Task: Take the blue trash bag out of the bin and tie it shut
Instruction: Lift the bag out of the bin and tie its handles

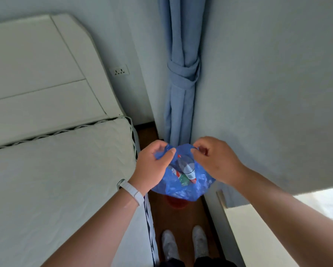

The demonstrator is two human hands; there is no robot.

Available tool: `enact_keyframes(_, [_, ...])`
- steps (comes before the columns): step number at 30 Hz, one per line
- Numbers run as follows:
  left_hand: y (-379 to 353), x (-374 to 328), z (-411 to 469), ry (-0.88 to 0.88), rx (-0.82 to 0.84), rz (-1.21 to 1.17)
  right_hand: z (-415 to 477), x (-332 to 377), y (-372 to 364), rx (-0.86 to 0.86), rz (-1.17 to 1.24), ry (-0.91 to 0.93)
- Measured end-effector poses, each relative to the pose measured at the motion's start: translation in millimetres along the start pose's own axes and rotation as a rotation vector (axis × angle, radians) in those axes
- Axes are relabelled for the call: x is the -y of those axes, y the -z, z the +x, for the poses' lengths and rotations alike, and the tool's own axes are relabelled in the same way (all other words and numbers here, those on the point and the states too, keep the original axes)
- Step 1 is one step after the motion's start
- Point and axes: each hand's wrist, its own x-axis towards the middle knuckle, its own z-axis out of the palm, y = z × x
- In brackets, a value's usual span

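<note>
Both hands pinching crinkled blue bag

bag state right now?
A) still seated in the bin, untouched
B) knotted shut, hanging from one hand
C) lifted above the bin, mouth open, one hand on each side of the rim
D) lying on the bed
C: the blue trash bag hangs above the red bin, its mouth still open with bottles visible inside; the left hand and the right hand each pinch one side of the rim.

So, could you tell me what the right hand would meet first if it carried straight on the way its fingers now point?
The right hand points left across the blue trash bag mouth, so it would probably meet the left hand first, which grips the opposite edge. Depth is unclear here.
</note>
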Motion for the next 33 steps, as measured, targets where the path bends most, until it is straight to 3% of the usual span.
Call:
enact_keyframes(13, [30, -113, 0, 0.008, 0.286, -0.375, 1, 104, 68, -0.118, 0.246, 0.168])
enact_keyframes(21, [42, -129, -4, 0.297, 0.302, -0.693, -5, 119, 63, -0.119, 0.174, 0.253])
enact_keyframes(27, [48, -128, -6, 0.336, 0.306, -0.512, -14, 118, 52, -0.041, 0.026, 0.403])
enact_keyframes(33, [52, -129, -8, 0.282, 0.268, -0.307, -9, 114, 50, -0.019, 0.176, 0.010])
